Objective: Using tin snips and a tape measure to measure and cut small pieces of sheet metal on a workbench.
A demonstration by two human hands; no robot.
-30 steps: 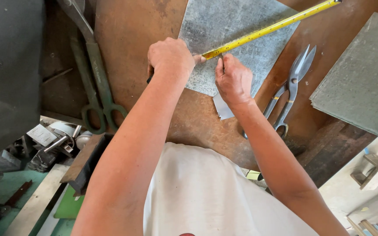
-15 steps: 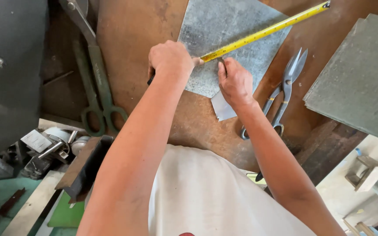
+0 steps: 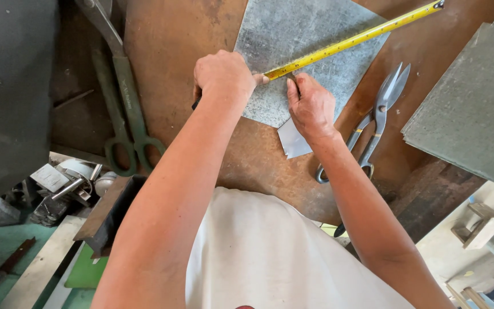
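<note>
A: What carries it all?

B: A rusty brown surface (image 3: 184,51). A grey metal sheet (image 3: 298,34) lies flat on it at the top middle, and a stack of grey sheets (image 3: 475,114) sits well apart at the right edge.

A: And across the flat sheet?

B: A yellow tape measure (image 3: 353,40) runs slantwise from the upper right corner down to the hands.

A: The hands?

B: The left hand (image 3: 224,74) has its grip closed on the near end of the tape, with something dark under the palm; likely the tape's case, though the hand hides it. The right hand (image 3: 311,106) presses on the sheet just beside the tape, fingers pinched together. Whether they hold a marker or scriber I cannot tell.

A: Other tools?

B: Long green-handled shears (image 3: 124,109) lie to the left. Silver tin snips (image 3: 375,123) lie to the right of the right wrist. A small offcut of sheet (image 3: 293,143) sits under that wrist.
</note>
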